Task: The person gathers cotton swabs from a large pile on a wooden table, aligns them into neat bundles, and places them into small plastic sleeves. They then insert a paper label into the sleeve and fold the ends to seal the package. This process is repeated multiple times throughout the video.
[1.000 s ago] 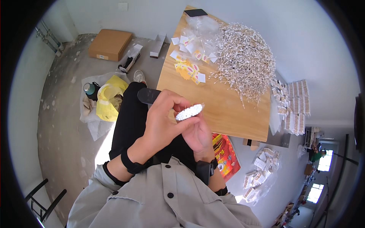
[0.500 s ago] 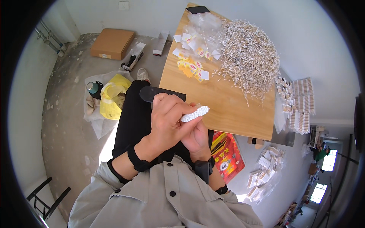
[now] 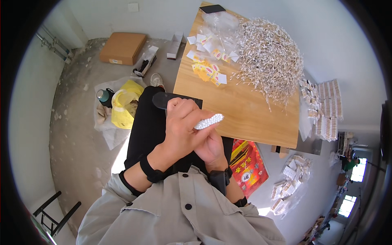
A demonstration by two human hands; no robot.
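A tight bundle of cotton swabs shows its packed white tips above my fingers. My left hand is closed round the bundle, thumb and forefinger pinching it below the tips. Right beside it, my right hand is curled against the bundle's lower part; most of its fingers are hidden behind the left hand. Past my hands, a large heap of loose cotton swabs covers the right side of the wooden table. Yellow and white printed cards and clear plastic bags lie to its left.
A black phone lies at the table's far edge. Stacked swab packs stand to the right, with more bagged packs nearer me. On the floor at left are a yellow-lined bin, a bottle and a cardboard box.
The whole scene has shifted slightly right in view. Both hands keep nearly the same hold on the swab bundle, whose tips look slightly more level.
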